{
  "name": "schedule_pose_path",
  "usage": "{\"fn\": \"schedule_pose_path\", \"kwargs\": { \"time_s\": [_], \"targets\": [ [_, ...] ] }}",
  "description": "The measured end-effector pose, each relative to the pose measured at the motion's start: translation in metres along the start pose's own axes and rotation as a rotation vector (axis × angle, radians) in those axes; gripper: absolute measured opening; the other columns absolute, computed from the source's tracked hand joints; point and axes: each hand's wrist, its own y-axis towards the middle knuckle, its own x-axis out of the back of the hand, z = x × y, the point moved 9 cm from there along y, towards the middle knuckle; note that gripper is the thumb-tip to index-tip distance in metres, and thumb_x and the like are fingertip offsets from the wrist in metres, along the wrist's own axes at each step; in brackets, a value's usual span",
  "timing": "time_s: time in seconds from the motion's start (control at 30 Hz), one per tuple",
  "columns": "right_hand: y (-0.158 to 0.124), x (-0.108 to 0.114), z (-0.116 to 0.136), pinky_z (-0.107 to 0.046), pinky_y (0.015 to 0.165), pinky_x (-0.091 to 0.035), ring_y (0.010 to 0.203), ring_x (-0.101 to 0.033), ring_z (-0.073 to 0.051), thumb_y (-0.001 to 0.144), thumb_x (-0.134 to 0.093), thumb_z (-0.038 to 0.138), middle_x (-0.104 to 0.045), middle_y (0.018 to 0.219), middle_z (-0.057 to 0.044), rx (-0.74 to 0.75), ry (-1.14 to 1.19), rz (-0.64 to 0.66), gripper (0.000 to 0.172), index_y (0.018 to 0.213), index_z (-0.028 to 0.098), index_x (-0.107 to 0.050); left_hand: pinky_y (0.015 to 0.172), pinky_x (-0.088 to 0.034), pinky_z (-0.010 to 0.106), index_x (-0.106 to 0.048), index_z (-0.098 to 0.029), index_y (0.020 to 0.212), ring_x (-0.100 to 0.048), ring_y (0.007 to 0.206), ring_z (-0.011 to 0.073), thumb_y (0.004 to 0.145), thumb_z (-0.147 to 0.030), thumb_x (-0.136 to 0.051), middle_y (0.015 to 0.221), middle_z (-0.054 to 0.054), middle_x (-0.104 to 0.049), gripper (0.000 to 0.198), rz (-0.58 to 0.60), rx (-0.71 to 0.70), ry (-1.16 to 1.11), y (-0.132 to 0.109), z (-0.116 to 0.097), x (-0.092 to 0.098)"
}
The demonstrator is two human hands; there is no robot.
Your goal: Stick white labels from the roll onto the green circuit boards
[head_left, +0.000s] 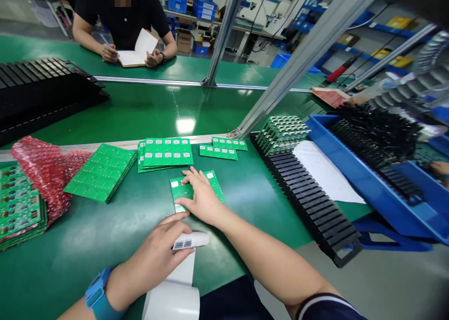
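Observation:
My right hand (204,197) lies on a green circuit board (216,183), its fingers spread over the surface and covering the middle. White labels show near the board's upper corners. Closer to me, my left hand (157,247) pinches a folded strip of white labels (191,240) with small dark print. Its forefinger reaches toward the board's near edge, and a blue band is around the wrist. White backing paper runs down from the strip to a label roll (171,303) at the bottom edge. Behind the board lie a stack of labelled boards (167,152) and two smaller board strips (218,152).
Unlabelled boards (101,172) lie on red bubble wrap (42,170) at left, beside populated boards (19,203). A black slotted rack (312,198) and blue bin (372,189) stand at right. A metal post (294,62) slants overhead. Across the bench a person (122,25) holds a notebook.

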Motion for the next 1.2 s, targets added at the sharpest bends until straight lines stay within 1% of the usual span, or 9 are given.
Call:
{"fn": "schedule_pose_path", "kwargs": {
  "time_s": [0.07, 0.17, 0.27, 0.4, 0.57, 0.8, 0.97, 1.1, 1.2],
  "targets": [
    [-0.003, 0.009, 0.004, -0.066, 0.125, -0.022, 0.153, -0.033, -0.038, 0.082, -0.082, 0.024, -0.057, 0.148, -0.016, 0.017, 0.005, -0.031, 0.037, 0.11, 0.02, -0.059, 0.094, -0.059, 0.039, -0.066, -0.025, 0.1, -0.067, 0.123, 0.0288, 0.087, -0.017, -0.071, 0.112, 0.007, -0.076, 0.016, -0.069, 0.012, -0.029, 0.002, 0.001, 0.008],
    [-0.024, 0.038, 0.023, -0.063, 0.122, -0.031, 0.148, -0.042, -0.034, 0.093, -0.071, 0.023, -0.06, 0.145, -0.015, 0.095, 0.035, -0.154, 0.022, 0.113, 0.02, -0.063, 0.069, -0.058, 0.028, -0.065, -0.023, 0.096, -0.076, 0.087, 0.0214, 0.085, -0.022, -0.074, 0.097, 0.004, -0.078, 0.014, -0.186, 0.104, -0.077, 0.005, 0.007, 0.023],
    [-0.056, 0.059, 0.055, -0.053, 0.11, -0.048, 0.129, -0.06, -0.027, 0.099, -0.061, 0.02, -0.07, 0.129, -0.011, 0.275, 0.105, -0.211, 0.016, 0.115, 0.022, -0.066, 0.053, -0.05, 0.022, -0.063, -0.023, 0.093, -0.067, 0.06, 0.0142, 0.082, -0.025, -0.076, 0.077, -0.003, -0.073, 0.017, -0.268, 0.176, -0.091, 0.006, 0.01, 0.033],
    [-0.079, 0.044, 0.083, -0.047, 0.094, -0.056, 0.105, -0.066, -0.025, 0.101, -0.056, 0.018, -0.073, 0.111, -0.011, 0.441, 0.082, -0.14, 0.021, 0.12, 0.019, -0.066, 0.054, -0.05, 0.019, -0.057, -0.023, 0.098, -0.066, 0.06, 0.0119, 0.081, -0.022, -0.072, 0.076, -0.005, -0.071, 0.023, -0.344, 0.159, -0.093, 0.005, 0.008, 0.036],
    [-0.077, 0.023, 0.083, -0.042, 0.084, -0.059, 0.094, -0.065, -0.023, 0.102, -0.053, 0.013, -0.073, 0.102, -0.009, 0.441, 0.071, -0.17, 0.019, 0.111, 0.018, -0.069, 0.055, -0.05, 0.018, -0.049, -0.025, 0.106, -0.067, 0.059, 0.011, 0.084, -0.019, -0.067, 0.074, -0.007, -0.068, 0.029, -0.371, 0.118, -0.081, 0.0, 0.009, 0.031],
    [-0.077, 0.028, 0.08, -0.039, 0.082, -0.061, 0.089, -0.068, -0.02, 0.1, -0.057, 0.012, -0.075, 0.095, -0.006, 0.439, 0.138, -0.252, 0.016, 0.1, 0.02, -0.071, 0.054, -0.049, 0.018, -0.048, -0.025, 0.106, -0.066, 0.059, 0.0103, 0.085, -0.019, -0.066, 0.075, -0.007, -0.066, 0.028, -0.375, 0.122, -0.058, -0.001, 0.011, 0.03],
    [-0.079, 0.033, 0.081, -0.039, 0.082, -0.061, 0.088, -0.07, -0.02, 0.1, -0.058, 0.012, -0.076, 0.094, -0.006, 0.479, 0.13, -0.296, 0.015, 0.098, 0.02, -0.07, 0.052, -0.047, 0.018, -0.048, -0.024, 0.103, -0.064, 0.056, 0.0108, 0.083, -0.021, -0.068, 0.071, -0.008, -0.065, 0.029, -0.373, 0.177, -0.075, 0.0, 0.012, 0.03],
    [-0.083, 0.031, 0.084, -0.039, 0.082, -0.061, 0.091, -0.069, -0.021, 0.099, -0.058, 0.012, -0.076, 0.098, -0.008, 0.495, 0.09, -0.281, 0.014, 0.097, 0.02, -0.069, 0.051, -0.046, 0.018, -0.049, -0.025, 0.101, -0.063, 0.055, 0.0109, 0.081, -0.021, -0.067, 0.07, -0.009, -0.063, 0.027, -0.371, 0.194, -0.074, 0.001, 0.011, 0.03],
    [-0.083, 0.038, 0.087, -0.041, 0.086, -0.059, 0.096, -0.067, -0.022, 0.098, -0.059, 0.012, -0.074, 0.103, -0.009, 0.482, 0.103, -0.241, 0.012, 0.098, 0.02, -0.068, 0.051, -0.045, 0.018, -0.051, -0.025, 0.099, -0.061, 0.055, 0.0105, 0.083, -0.02, -0.067, 0.071, -0.009, -0.062, 0.024, -0.362, 0.189, -0.049, 0.001, 0.011, 0.029]
  ]
}}
